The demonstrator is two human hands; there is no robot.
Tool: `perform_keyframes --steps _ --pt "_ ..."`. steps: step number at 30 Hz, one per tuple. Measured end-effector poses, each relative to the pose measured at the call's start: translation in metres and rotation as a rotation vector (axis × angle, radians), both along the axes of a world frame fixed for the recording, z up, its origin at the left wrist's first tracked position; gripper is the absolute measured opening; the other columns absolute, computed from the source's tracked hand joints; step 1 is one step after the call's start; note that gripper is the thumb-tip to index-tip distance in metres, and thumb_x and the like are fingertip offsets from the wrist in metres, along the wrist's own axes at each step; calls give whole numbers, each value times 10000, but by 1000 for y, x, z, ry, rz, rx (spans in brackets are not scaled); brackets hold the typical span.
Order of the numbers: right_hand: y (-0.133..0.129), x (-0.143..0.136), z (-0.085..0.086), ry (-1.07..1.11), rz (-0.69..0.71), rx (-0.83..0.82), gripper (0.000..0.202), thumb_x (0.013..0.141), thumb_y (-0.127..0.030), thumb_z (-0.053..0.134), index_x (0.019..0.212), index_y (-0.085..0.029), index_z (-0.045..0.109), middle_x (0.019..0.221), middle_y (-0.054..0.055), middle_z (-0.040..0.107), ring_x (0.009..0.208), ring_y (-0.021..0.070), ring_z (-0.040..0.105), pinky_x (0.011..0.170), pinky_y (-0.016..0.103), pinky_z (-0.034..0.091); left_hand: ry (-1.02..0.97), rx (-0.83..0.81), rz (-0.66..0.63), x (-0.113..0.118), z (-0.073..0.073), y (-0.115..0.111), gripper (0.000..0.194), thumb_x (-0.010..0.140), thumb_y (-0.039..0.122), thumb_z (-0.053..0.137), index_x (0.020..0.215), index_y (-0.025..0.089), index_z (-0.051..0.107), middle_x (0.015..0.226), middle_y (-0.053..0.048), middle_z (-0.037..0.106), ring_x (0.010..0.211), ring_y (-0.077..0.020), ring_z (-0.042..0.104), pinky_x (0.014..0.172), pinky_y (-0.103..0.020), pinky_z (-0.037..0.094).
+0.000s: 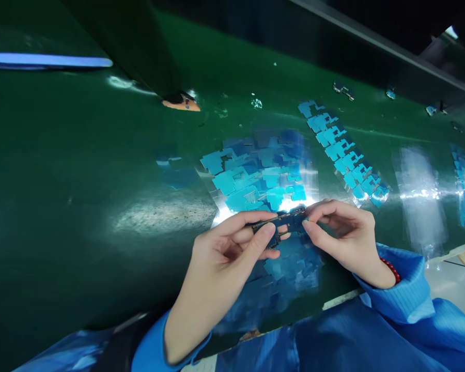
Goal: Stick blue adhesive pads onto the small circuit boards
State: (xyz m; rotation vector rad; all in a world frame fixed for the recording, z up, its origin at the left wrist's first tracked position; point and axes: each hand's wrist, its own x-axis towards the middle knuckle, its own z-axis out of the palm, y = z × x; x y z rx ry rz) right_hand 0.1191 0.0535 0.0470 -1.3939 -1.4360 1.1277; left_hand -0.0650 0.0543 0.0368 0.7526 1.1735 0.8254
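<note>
A dark blue circuit board (294, 221) with an irregular outline is held above the green table, over a sheet of blue pieces. My left hand (232, 253) grips its left part between the thumb and fingers. At the board's right end, my right hand (339, 230) has its thumb and index finger pinched on the edge. Beneath and beyond the hands, many bright blue cut pieces (238, 181) lie on clear film. The fingers partly cover the board.
A slanted strip of overlapping blue pieces (341, 150) lies to the right on the green table (62, 155). Farther right are a clear film (420, 191) and another blue strip (463, 186). Small parts (343, 90) sit near the back edge. A dark post (139, 46) stands at upper left.
</note>
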Motion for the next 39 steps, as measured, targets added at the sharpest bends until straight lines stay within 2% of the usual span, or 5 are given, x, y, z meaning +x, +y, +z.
perform_keyframes --steps 11,22,29,34,39 --pt "-1 -2 -6 -153 -18 111 63 776 -153 665 738 -191 633 702 12 683 675 145 657 617 258 549 15 29 -10 0 -5 -2 203 797 354 710 931 203 684 666 11 763 746 -204 750 657 -233 627" --pt "1 -4 -8 -237 -39 227 53 769 -164 691 768 -193 646 724 12 703 675 149 670 646 281 550 208 158 32 2 -7 -7 192 783 370 722 918 234 713 701 10 762 584 -182 729 595 -240 610" --pt "0 -3 -9 -318 -35 283 95 775 -216 719 819 -192 639 691 -1 683 625 136 638 614 276 523 229 150 28 3 2 -8 167 778 349 732 898 236 708 614 31 727 591 -175 727 600 -227 602" --pt "8 10 -11 -364 -13 208 226 770 -309 732 949 -212 633 753 -4 691 713 148 649 712 297 534 133 89 42 3 2 -4 222 752 363 757 907 213 702 663 8 755 661 -198 742 629 -254 623" --pt "19 34 -13 -387 -127 179 125 810 -230 660 929 -192 646 777 9 696 743 159 667 772 334 547 -25 -4 58 -1 -4 4 263 762 373 746 942 195 677 624 1 743 845 -247 743 586 -254 622"
